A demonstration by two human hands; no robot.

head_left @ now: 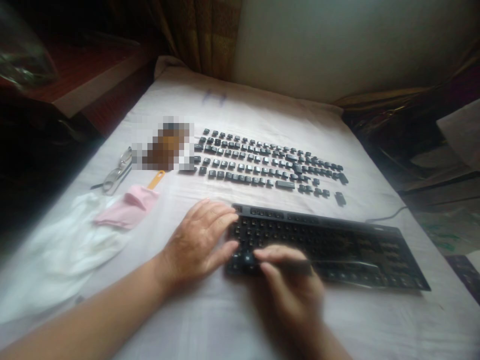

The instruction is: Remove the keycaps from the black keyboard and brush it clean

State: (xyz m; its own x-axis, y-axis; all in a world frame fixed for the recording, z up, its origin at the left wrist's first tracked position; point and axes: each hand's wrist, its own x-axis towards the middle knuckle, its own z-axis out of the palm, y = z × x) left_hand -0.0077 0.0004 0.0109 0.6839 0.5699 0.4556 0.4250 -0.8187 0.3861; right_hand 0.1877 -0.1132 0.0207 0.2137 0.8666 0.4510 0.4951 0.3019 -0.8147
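**Keyboard mostly bare, its loose keycaps in rows beyond the fingers**

The black keyboard (360, 250) lies under and to the right of my fingers, on a pale sheet (210, 320). From my end I judge the work to be at an early point on the board: most key positions look bare, with what seems to be one keycap (249, 258) seated by my right fingertips. Blur hides whether others sit there.

My left hand (191, 245) has its fingers loosely spread at the board's left end. My right hand (300, 285) pinches a dark, slim object (296, 267), too blurred to name.

Beyond the fingers, many loose keycaps (285, 185) lie off the board in rows. Left of my left fingers are a pink cloth (127, 207), white fabric (63, 255) and glasses (112, 181).
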